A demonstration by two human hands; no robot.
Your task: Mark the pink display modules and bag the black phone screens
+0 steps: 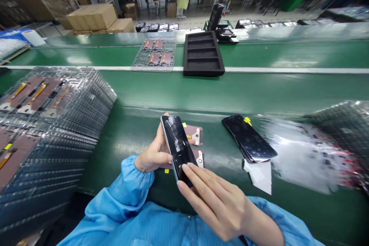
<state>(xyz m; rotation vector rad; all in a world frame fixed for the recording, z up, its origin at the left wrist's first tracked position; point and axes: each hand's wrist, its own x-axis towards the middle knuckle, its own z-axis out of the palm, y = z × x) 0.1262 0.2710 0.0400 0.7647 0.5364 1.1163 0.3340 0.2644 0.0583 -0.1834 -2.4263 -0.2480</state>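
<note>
A smartphone [179, 144] with a dark, glossy screen is tilted up in front of my body. My left hand [158, 150] grips its left side and back, thumb along the edge and fingertips showing at the far side. At the near end, my right hand [215, 196] has its fingers pressed on the screen, with one digit at the bottom corner. Under the phone, two brownish display panels [192, 132] with yellow tabs lie on the green work surface, partly hidden. To the right rests a small stack of dark phone screens [248, 138] with a yellow tab.
Tall stacked clear trays of panels [57, 123] stand at left. A clear tray with several panels [157, 54] and a black compartment tray [203, 54] sit farther back. White paper [259, 175], a pile of plastic film [305, 153] and more trays [348, 127] are at right.
</note>
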